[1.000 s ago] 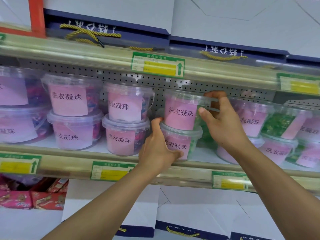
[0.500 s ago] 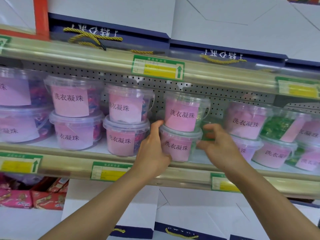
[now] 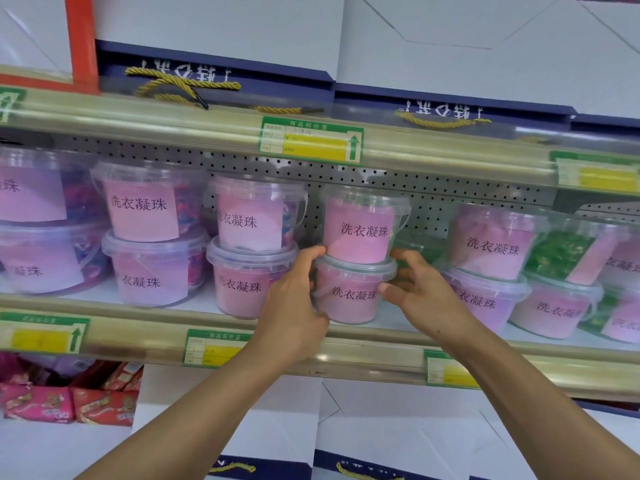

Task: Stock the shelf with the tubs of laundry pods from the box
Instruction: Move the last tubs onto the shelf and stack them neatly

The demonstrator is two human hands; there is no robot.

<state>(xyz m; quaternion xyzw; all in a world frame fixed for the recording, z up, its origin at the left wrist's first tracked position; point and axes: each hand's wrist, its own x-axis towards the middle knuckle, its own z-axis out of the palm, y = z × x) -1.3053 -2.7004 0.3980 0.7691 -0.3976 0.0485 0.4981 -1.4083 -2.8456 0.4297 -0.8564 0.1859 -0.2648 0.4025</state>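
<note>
Clear tubs of laundry pods with pink labels stand two high along the middle shelf (image 3: 363, 351). My left hand (image 3: 294, 306) grips the left side of the lower tub (image 3: 349, 296) in the centre stack. My right hand (image 3: 412, 289) holds that tub's right side, fingers curled at its lid. An upper tub (image 3: 360, 226) rests on top of it. The box is out of view.
More stacked tubs flank the centre stack, left (image 3: 246, 251) and right (image 3: 491, 265); green-pod tubs (image 3: 557, 251) sit further right. White gift bags with gold rope handles (image 3: 180, 84) fill the shelf above. Red and pink packets (image 3: 69, 403) lie on the lower left shelf.
My right hand has come down from the upper tub's rim to the right side of the lower tub. My left hand has stayed on the lower tub's left side.
</note>
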